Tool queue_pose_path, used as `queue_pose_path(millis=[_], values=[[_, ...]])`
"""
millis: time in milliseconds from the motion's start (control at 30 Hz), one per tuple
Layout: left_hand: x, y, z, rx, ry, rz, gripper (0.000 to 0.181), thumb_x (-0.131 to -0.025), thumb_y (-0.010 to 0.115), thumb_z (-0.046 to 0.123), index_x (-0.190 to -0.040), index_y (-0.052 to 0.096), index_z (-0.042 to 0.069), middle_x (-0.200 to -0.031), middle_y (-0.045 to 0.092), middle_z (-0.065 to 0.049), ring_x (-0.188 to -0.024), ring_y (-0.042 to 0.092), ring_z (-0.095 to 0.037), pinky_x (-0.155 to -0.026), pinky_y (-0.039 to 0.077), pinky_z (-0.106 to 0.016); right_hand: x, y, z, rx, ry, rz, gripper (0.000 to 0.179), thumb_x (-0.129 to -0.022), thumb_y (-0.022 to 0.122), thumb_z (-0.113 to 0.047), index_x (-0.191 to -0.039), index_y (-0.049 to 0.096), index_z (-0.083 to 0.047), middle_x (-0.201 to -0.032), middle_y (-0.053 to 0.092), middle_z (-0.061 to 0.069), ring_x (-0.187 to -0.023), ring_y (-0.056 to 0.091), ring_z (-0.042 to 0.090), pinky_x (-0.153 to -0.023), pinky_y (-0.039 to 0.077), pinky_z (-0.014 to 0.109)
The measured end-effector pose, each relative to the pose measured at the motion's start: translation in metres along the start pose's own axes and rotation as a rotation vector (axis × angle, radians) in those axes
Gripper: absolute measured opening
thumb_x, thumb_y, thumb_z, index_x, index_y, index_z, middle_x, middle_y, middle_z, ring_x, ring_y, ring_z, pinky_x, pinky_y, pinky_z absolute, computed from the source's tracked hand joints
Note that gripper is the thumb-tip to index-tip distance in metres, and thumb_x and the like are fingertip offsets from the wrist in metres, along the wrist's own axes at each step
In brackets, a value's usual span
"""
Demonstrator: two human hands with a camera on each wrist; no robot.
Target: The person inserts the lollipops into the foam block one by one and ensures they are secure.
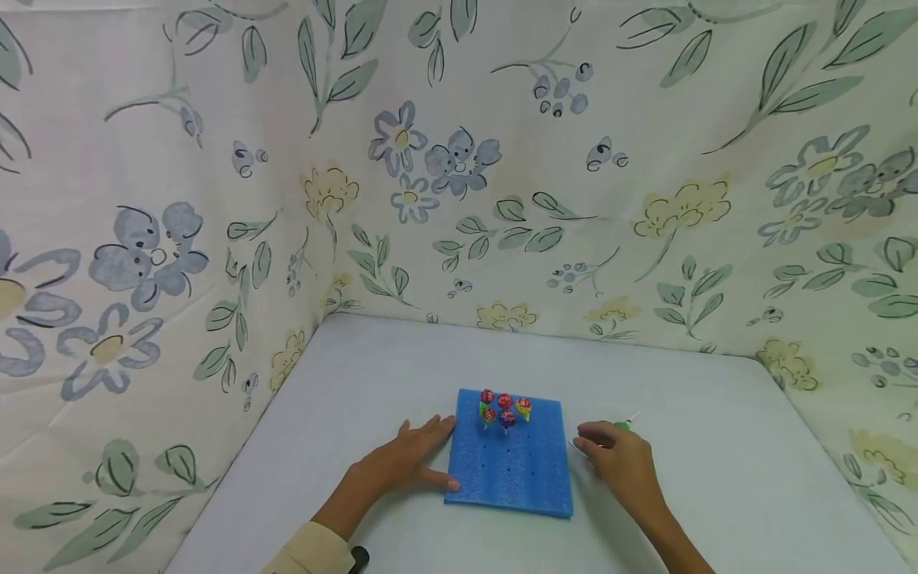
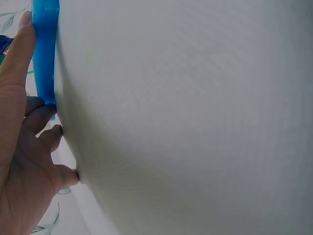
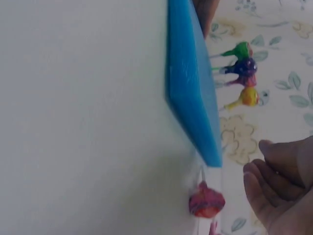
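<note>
A blue foam board [image 1: 473, 470] lies on the white table with small dark holes in its top. Several wrapped lollipops [image 1: 505, 401] stand in its far half on their sticks. My left hand [image 1: 412, 458] is spread against the board's left side, fingertips at the edge and thumb on the near left part. Just right of the board, my right hand [image 1: 620, 458] hovers with loosely bent fingers, thumb and fingertips apart and nothing between them. Below it in the right wrist view, a red lollipop [image 3: 206, 201] lies on the table, its stick toward the board.
Past the right hand, a green-wrapped lollipop [image 1: 622, 426] lies partly hidden by the fingers, a thin white stick beside it. A floral cloth [image 1: 502, 263] hangs behind the table and along its left side.
</note>
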State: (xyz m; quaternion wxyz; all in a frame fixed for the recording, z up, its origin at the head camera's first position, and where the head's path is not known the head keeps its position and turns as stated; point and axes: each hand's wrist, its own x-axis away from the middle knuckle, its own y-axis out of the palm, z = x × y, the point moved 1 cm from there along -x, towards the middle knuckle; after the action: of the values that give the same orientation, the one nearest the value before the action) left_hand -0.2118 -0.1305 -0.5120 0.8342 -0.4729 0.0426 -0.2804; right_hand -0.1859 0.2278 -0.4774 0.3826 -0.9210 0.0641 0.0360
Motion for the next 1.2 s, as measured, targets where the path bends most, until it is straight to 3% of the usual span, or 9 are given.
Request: queue_pose_path(millis=[167,300,500,633,900,1200], values=[[0.0,0.0,0.0,0.017,0.011,0.0,0.11,-0.086,0.078,0.067,-0.169,0.03,0.013,-0.174,0.032,-0.009,-0.163,0.024,-0.034,-0.128,0.011,-0.069,0.001,-0.012,0.015,0.018,-0.055,0.027,0.019,-0.094,0.081,-0.016,-0.111,0.081,-0.005,-0.106,0.081,0.007,-0.095,0.077,0.024,-0.073,0.056,0.019],[0.002,-0.001,0.002,0.019,0.008,0.002,0.11,-0.086,0.079,0.067,-0.169,0.03,0.013,-0.173,0.032,-0.008,-0.163,0.024,-0.034,-0.128,0.011,-0.069,0.001,-0.02,0.027,0.054,-0.111,0.065,0.017,-0.091,0.084,-0.012,-0.107,0.081,-0.005,-0.103,0.081,0.007,-0.091,0.078,0.025,-0.072,0.057,0.02],[0.003,0.0,0.004,0.013,0.01,0.008,0.11,-0.086,0.079,0.066,-0.168,0.031,0.013,-0.173,0.033,-0.008,-0.162,0.025,-0.033,-0.128,0.012,-0.069,0.001,-0.028,0.041,0.105,-0.126,0.087,0.019,-0.088,0.086,-0.007,-0.106,0.082,-0.004,-0.104,0.081,0.013,-0.09,0.078,0.029,-0.074,0.062,0.027],[0.002,-0.001,0.004,0.005,0.009,0.01,0.11,-0.085,0.079,0.067,-0.168,0.031,0.013,-0.173,0.033,-0.009,-0.162,0.026,-0.033,-0.128,0.012,-0.07,-0.001,-0.03,0.049,0.137,-0.135,0.054,0.016,-0.087,0.085,-0.003,-0.104,0.082,-0.003,-0.108,0.08,0.017,-0.093,0.077,0.031,-0.074,0.063,0.033],[0.002,0.0,0.003,0.001,-0.015,0.006,0.112,-0.084,0.078,0.07,-0.169,0.03,0.015,-0.173,0.033,-0.009,-0.162,0.026,-0.033,-0.128,0.013,-0.069,-0.007,-0.028,0.055,0.249,-0.085,-0.099,0.012,-0.09,0.079,0.003,-0.097,0.083,-0.006,-0.111,0.078,0.019,-0.114,0.07,0.044,-0.098,0.055,0.063],[0.002,-0.001,0.006,0.001,-0.023,0.007,0.111,-0.084,0.08,0.067,-0.168,0.032,0.015,-0.173,0.034,-0.01,-0.162,0.027,-0.034,-0.128,0.014,-0.07,-0.01,-0.028,0.061,0.26,-0.035,-0.13,0.013,-0.094,0.072,-0.001,-0.102,0.083,-0.003,-0.105,0.077,0.015,-0.098,0.07,0.032,-0.089,0.059,0.054]])
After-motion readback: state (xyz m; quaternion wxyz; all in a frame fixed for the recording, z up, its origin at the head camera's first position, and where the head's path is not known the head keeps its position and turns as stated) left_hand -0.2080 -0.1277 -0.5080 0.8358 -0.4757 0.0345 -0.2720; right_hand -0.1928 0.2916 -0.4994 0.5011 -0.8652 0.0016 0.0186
